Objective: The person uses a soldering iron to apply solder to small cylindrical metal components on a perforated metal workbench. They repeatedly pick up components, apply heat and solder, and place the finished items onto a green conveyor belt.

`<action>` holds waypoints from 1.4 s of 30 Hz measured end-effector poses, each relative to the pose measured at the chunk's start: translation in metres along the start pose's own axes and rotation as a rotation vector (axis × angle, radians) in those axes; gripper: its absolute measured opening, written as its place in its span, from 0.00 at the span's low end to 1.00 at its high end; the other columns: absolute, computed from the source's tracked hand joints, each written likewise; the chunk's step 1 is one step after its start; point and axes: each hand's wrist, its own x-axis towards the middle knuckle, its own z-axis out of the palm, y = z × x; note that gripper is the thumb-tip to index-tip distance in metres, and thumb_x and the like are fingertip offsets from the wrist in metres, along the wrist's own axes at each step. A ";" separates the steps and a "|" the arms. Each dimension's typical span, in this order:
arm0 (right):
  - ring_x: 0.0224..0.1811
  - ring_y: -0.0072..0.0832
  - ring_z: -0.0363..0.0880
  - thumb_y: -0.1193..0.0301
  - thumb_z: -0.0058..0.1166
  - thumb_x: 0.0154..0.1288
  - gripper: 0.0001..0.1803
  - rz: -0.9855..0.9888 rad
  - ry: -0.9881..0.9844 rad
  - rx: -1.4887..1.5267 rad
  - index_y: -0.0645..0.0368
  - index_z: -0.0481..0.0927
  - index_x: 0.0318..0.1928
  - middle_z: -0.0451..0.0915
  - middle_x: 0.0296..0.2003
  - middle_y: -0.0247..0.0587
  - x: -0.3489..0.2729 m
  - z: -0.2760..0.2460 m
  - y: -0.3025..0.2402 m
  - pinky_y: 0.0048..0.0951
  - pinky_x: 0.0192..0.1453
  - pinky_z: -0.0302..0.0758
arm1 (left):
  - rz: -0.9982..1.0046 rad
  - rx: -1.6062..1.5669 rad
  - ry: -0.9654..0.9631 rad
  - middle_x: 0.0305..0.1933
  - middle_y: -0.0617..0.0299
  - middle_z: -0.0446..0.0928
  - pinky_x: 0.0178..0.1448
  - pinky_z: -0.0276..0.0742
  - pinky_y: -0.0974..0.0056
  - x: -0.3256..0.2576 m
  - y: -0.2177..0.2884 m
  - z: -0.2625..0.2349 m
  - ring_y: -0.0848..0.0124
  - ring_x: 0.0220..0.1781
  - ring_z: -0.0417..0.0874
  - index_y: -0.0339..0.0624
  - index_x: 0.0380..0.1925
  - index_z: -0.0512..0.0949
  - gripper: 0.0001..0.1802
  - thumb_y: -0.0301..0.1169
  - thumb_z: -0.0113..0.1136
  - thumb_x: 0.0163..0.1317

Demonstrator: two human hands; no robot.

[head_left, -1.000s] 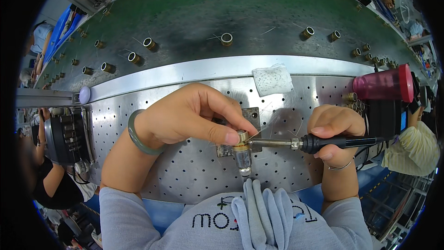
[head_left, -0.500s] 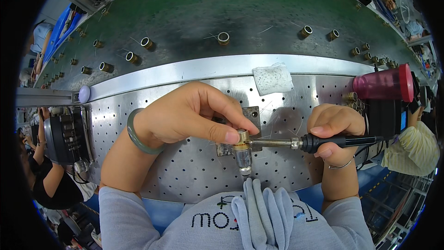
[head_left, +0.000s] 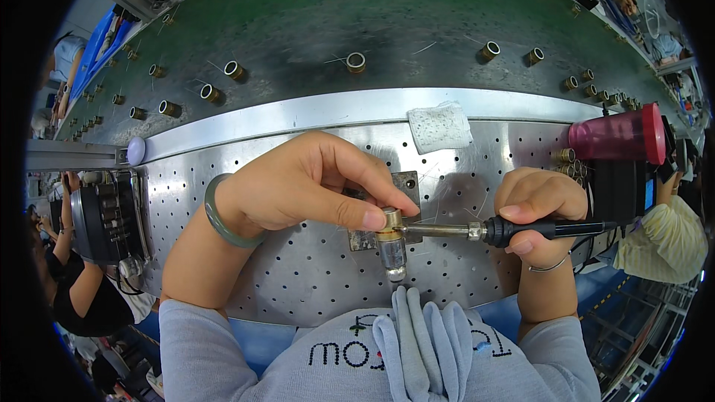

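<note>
My left hand [head_left: 328,190] pinches a brass-coloured metal ring [head_left: 390,225] between thumb and index finger. Below the ring is a shiny grey cylinder [head_left: 392,254] with a rounded end, pointing toward my body. In my right hand [head_left: 540,212] is a soldering iron [head_left: 521,230] with a black handle, fingers and thumb wrapped round it. Its metal shaft lies level, and the tip meets the ring's right side; the exact contact is too small to make out. Behind the ring, a dark metal block [head_left: 406,182] rests on the perforated metal worktop [head_left: 298,283], partly hidden by my left hand.
Beyond the worktop's metal rail runs a green conveyor belt [head_left: 298,22] carrying several brass rings with thin wires. A white pad [head_left: 439,127] lies near the rail. At right stand a pink cup [head_left: 614,134] and several rings [head_left: 568,155]. Other people are at both sides.
The rings on the conveyor belt have shifted slightly to the left. Both my hands, the held ring and the soldering iron stay practically where they were.
</note>
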 end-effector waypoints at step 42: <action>0.18 0.21 0.68 0.68 0.67 0.52 0.14 0.107 0.251 0.062 0.63 0.75 0.30 0.72 0.20 0.35 -0.002 0.007 -0.009 0.19 0.21 0.63 | 0.366 1.454 1.448 0.29 0.57 0.78 0.37 0.71 0.60 -0.088 0.024 -0.114 0.62 0.32 0.77 0.37 0.30 0.82 0.13 0.33 0.69 0.46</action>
